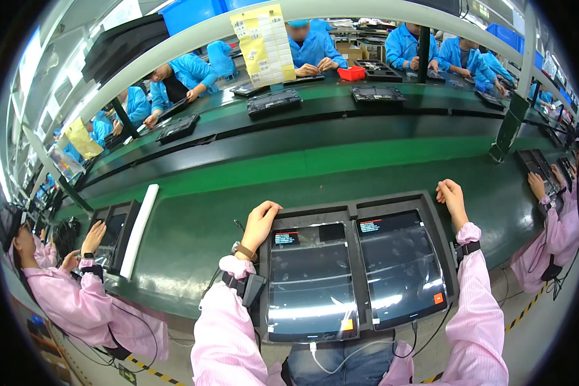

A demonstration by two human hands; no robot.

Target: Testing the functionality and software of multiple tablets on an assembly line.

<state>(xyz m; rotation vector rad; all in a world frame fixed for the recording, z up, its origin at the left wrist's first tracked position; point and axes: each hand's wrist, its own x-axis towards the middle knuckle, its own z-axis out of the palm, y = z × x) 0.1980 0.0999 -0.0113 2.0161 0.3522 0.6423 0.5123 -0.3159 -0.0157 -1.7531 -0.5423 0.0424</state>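
Observation:
A dark tray [352, 212] lies in front of me, its near end over my lap. Its two compartments each hold a tablet with a lit, mostly dark screen, the left tablet [310, 276] and the right tablet [402, 264]. Clear film with glare covers them, and each has an orange sticker near its lower right corner. My left hand [258, 225] rests at the tray's far left corner with fingers curled; whether it grips the rim is unclear. Just beyond the far right corner, my right hand [452, 201] is loosely closed, with nothing visible in it.
A white cable [347, 360] and a black cable [415, 334] run from the tablets' near edges. On the green bench [186, 222], a white bar [140, 228] lies left, beside a co-worker's tray [112, 235]. Another co-worker's tray [537, 170] is right. A raised line with devices runs behind.

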